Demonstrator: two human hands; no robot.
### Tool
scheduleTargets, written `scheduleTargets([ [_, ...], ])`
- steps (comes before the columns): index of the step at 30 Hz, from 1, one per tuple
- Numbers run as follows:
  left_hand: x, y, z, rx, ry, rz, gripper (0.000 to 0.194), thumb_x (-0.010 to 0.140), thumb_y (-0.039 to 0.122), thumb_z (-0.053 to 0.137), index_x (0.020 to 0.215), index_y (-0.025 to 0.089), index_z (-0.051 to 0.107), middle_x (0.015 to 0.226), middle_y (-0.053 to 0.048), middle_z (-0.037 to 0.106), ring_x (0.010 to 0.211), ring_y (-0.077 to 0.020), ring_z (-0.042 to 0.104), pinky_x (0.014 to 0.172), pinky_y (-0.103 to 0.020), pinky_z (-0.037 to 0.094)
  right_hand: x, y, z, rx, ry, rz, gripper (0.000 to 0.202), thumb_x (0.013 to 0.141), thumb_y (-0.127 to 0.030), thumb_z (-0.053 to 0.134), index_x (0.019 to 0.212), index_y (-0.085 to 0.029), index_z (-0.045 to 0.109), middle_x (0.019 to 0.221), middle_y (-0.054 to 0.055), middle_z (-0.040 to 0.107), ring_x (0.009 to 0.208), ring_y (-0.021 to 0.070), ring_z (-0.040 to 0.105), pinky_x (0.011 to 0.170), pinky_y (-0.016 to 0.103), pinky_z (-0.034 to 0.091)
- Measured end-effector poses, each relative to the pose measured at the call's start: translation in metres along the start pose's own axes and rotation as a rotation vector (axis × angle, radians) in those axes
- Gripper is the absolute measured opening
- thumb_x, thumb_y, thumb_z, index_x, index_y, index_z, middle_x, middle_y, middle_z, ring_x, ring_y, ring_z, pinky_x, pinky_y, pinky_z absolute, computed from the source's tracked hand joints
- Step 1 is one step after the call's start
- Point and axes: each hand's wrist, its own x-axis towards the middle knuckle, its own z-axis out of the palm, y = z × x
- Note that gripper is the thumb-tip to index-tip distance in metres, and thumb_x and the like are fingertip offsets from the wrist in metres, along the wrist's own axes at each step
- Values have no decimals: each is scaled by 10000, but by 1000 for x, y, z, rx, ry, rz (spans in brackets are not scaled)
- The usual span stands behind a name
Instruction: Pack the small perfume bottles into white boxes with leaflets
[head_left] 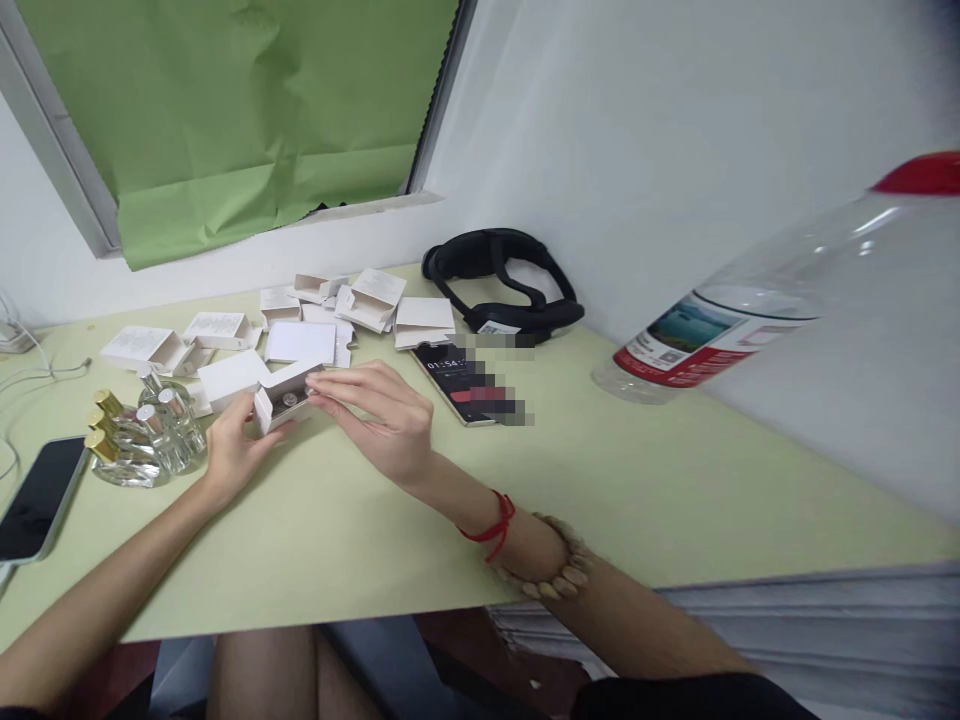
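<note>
My left hand is closed around the left end of a small open white box, its thumb along the near side. Inside the box a small round silvery part shows; the rest of the contents is hidden. At the box's right end, my right hand pinches with its fingertips; what lies between them is too small to make out. Close beside my left hand stand several clear glass bottles, some with gold caps, others with silver caps.
Several white boxes lie across the back of the table. A lit phone and a black headset are right of them. A large plastic bottle is at right, a dark phone and white cables at left.
</note>
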Motion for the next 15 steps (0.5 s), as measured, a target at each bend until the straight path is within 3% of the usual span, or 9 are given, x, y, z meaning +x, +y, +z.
scheduleTargets([
  [7, 0, 0, 1, 11, 4, 8, 372, 758, 483, 710, 980, 189, 654, 926, -47, 709, 809, -184, 639, 715, -286, 512, 2, -1, 1, 59, 29, -52, 248, 889, -108, 602, 1046, -245, 736, 965, 48, 768, 870, 166, 726, 792, 330, 618],
  [15, -2, 1, 1, 29, -24, 31, 338, 779, 456, 703, 977, 187, 648, 903, -46, 696, 815, -192, 641, 736, -290, 515, -1, 6, -1, -15, -56, -223, 362, 910, -33, 501, 1147, -223, 699, 1023, 71, 759, 952, 174, 712, 822, 323, 604],
])
